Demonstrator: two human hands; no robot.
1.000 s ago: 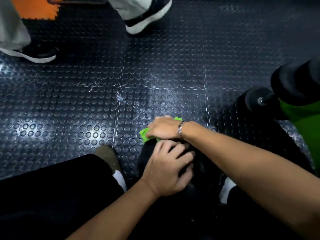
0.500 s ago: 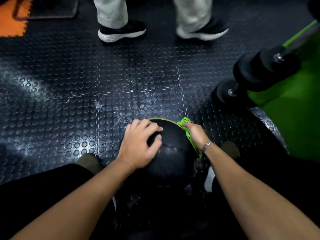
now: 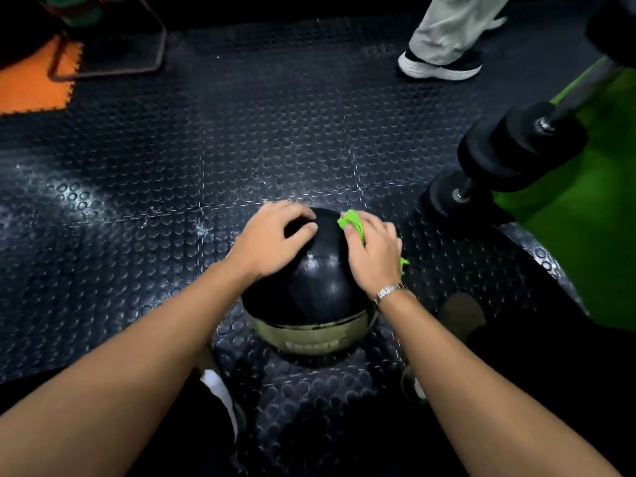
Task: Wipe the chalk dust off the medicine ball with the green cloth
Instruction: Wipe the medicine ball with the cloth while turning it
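Well, the step in hand looks like the wipe itself, and doing it well likely means pressing the green cloth [image 3: 352,223] flat against the curve and dragging it in overlapping strokes from the crown down toward the olive band [image 3: 309,339], with the ball turned between strokes so no side is skipped. A bunched cloth only smears, so spreading it under the palm should help. The medicine ball [image 3: 320,280] sits on the studded black floor [image 3: 172,201] between the person's feet, with a black dumbbell [image 3: 516,149] well apart to the right. The left hand [image 3: 272,235] lies over the ball's upper left, fingers spread and bent to the curve, steadying it and grasping nothing. The right hand [image 3: 373,253], a metal bracelet [image 3: 389,291] at its wrist, grips the cloth against the upper right of the ball, with green folds poking out past the thumb and below the little finger. Whether chalk remains is hard to tell on the dark surface
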